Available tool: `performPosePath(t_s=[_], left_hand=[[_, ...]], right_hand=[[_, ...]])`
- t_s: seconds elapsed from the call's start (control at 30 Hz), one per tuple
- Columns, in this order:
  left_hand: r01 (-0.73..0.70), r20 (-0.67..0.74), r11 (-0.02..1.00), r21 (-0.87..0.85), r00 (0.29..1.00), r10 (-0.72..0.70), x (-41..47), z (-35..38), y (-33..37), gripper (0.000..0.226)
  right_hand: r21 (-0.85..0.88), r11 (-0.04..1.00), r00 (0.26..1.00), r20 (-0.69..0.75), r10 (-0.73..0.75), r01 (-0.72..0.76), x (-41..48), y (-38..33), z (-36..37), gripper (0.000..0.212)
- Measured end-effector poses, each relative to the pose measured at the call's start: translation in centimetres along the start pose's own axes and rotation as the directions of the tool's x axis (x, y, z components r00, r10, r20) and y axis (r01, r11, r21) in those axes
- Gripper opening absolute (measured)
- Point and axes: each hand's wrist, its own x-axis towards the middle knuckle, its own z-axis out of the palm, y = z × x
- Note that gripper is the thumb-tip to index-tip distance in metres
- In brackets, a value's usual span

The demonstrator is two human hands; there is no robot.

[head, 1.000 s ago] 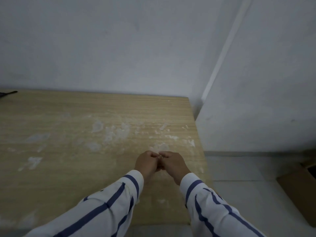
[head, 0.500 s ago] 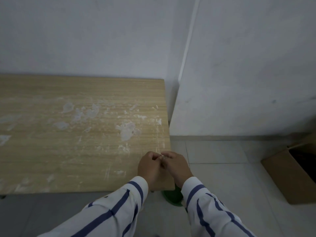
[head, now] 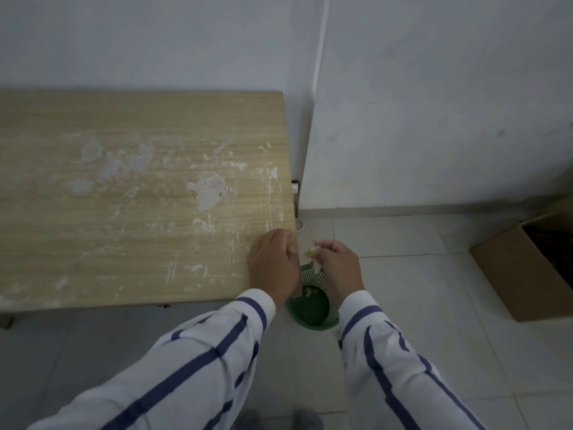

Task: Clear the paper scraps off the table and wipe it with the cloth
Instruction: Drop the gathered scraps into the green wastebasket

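Right hand (head: pixel 336 268) past the desk's right edge, above the green bin (head: pixel 313 308) on the floor, fingers pinched together on a small clump of scraps (head: pixel 313 254). Left hand (head: pixel 273 262) curled over the desk (head: pixel 124 243) at its right edge, just beside the right hand, fingers drawn in; cannot tell whether anything sits under them.

Scraps: pale, crumpled, a loose wad with no clear long axis, hanging slightly down from the fingertips toward the bin. A few pale bits already visible inside the bin. Judged very light, soft and flimsy, likely to tear or flutter off course on release, so best pinched as a bunch from above and let go low over the bin mouth, not flicked. No stiffness to push against; sweeping to the edge with the side of a hand and catching below probably works better than picking single flecks.

Desk top: wood grain running left to right, long axis the same way, far edge against the wall. Whitish patches and streaks spread across the middle and right part; cannot tell which are stuck paper residue and which are smears. These look flat and bonded, probably needing scraping or a damp wipe, not lifting.

No cloth in view. Cardboard box (head: pixel 527 268) on the floor at far right, well apart from the bin.

Judged stage: scrap clearing near its end, wiping not yet begun.
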Motion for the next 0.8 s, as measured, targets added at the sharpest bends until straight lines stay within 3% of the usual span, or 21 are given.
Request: performPosePath(t_s=[0.23,0.5,0.7,0.8], left_hand=[[-0.124,0.093,0.917,0.379,0.991,0.095,1.8,3.5,0.4,0.061],[-0.096,0.066,0.903,0.419,0.995,0.076,3.9,4.6,0.9,0.068],[-0.111,0.038,0.895,0.431,0.994,0.105,3.9,5.0,0.4,0.070],[-0.121,0.032,0.888,0.444,0.992,0.119,3.9,5.1,0.4,0.071]], right_hand=[[-0.110,0.990,0.996,-0.006,0.087,-0.088,5.4,6.1,-2.0,0.027],[-0.430,0.894,0.991,-0.008,0.137,-0.127,13.2,15.5,-1.8,0.031],[-0.437,0.873,0.975,-0.135,0.175,-0.217,16.3,18.5,-1.5,0.019],[-0.582,0.773,0.968,-0.146,0.205,-0.252,17.4,19.5,-1.4,0.030]])
